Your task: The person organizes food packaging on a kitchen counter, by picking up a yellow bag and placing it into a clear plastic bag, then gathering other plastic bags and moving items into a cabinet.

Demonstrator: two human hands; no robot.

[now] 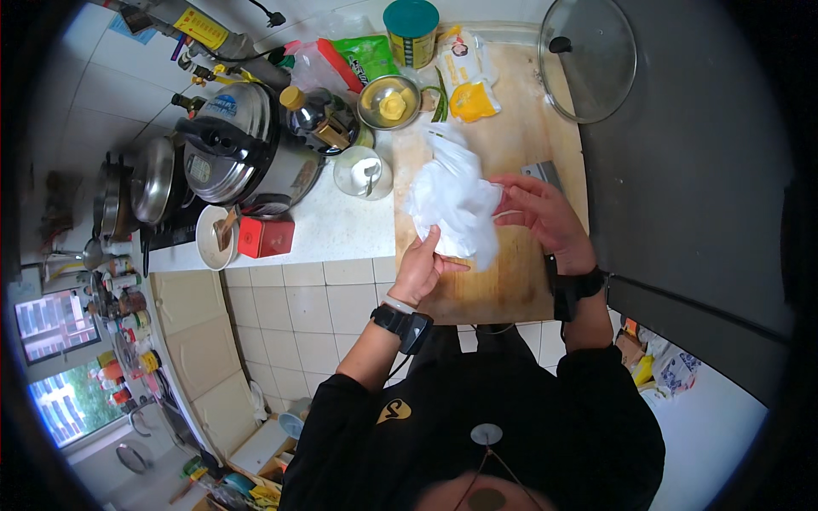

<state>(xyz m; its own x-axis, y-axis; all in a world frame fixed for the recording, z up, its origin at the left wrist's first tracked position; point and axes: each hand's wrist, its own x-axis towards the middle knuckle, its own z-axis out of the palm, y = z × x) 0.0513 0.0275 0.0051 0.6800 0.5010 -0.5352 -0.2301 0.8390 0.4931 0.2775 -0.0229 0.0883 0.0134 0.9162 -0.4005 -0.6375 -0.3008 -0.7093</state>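
A crumpled white plastic bag (452, 200) is held up over the wooden board (511, 294). My left hand (419, 271) grips its lower left side, thumb on top and fingers underneath. At the bag's right side, my right hand (550, 223) has its fingers curled in against the plastic. Something pinkish shows by those fingertips, too blurred to name. Behind my right hand lies a grey metal piece (542, 174), mostly hidden. What the bag contains cannot be made out.
A glass jar with a spoon (365, 175), a metal bowl with yellow pieces (388, 104) and a dark bottle (319, 119) stand left of the board. Farther left are a pressure cooker (247, 153) and a red tin (266, 237). A glass lid (588, 64) leans at the right.
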